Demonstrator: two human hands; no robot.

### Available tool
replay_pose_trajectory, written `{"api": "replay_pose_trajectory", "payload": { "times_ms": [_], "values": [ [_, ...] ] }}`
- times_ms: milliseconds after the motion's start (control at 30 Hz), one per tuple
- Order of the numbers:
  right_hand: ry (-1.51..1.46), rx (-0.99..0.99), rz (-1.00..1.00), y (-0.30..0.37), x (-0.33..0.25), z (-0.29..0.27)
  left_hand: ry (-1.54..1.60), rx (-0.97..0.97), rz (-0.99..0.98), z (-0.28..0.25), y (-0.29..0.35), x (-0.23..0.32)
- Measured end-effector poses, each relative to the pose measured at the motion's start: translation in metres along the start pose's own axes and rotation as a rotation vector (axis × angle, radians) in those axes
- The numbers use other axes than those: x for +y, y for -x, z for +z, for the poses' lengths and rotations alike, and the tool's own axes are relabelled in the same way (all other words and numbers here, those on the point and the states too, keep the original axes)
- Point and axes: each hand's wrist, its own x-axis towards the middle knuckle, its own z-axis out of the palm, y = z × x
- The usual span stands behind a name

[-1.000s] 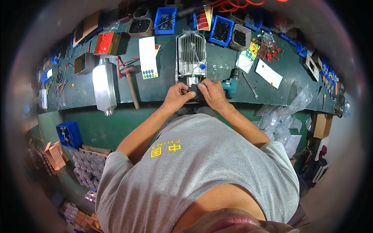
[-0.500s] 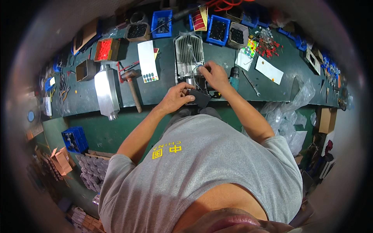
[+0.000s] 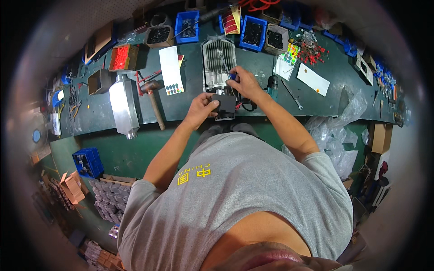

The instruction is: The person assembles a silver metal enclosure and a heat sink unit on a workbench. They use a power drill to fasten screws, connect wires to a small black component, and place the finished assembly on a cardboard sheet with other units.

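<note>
A silver finned metal housing (image 3: 219,58) lies on the bench in front of me. My left hand (image 3: 201,111) grips a flat black square cover (image 3: 224,106) by its left edge, over the near end of the housing. My right hand (image 3: 247,86) is closed in a pinch on a thin tool with a blue handle (image 3: 232,77), which looks like a screwdriver. Its slim shaft seems to lie over the fins. Red and black wires (image 3: 239,106) show to the right of the cover, below my right hand.
Left of the housing are a white card (image 3: 171,67), a hammer (image 3: 156,106) and a shiny metal casing (image 3: 123,106). To the right lie a teal power drill (image 3: 272,86), a wrench (image 3: 293,95) and clear plastic bags (image 3: 330,135). Blue bins (image 3: 253,34) of small parts line the back.
My left hand has turned the black cover flatter and squarer over the housing's near end, shifting it slightly left. My right hand has moved slightly left and away from me.
</note>
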Motion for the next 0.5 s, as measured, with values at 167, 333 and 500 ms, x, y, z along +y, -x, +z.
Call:
{"api": "replay_pose_trajectory", "payload": {
  "times_ms": [167, 333, 500],
  "values": [
    [-0.036, -0.045, 0.134, -0.002, 0.0, -0.001, 0.052, 0.113, -0.078, -0.001, -0.016, 0.003],
    [-0.12, -0.028, 0.169, 0.017, 0.019, -0.007, 0.024, 0.118, -0.109, 0.002, -0.023, 0.001],
    [-0.095, -0.162, 0.196, 0.03, 0.014, -0.012, -0.001, 0.155, -0.114, 0.006, -0.027, -0.003]
  ]
}}
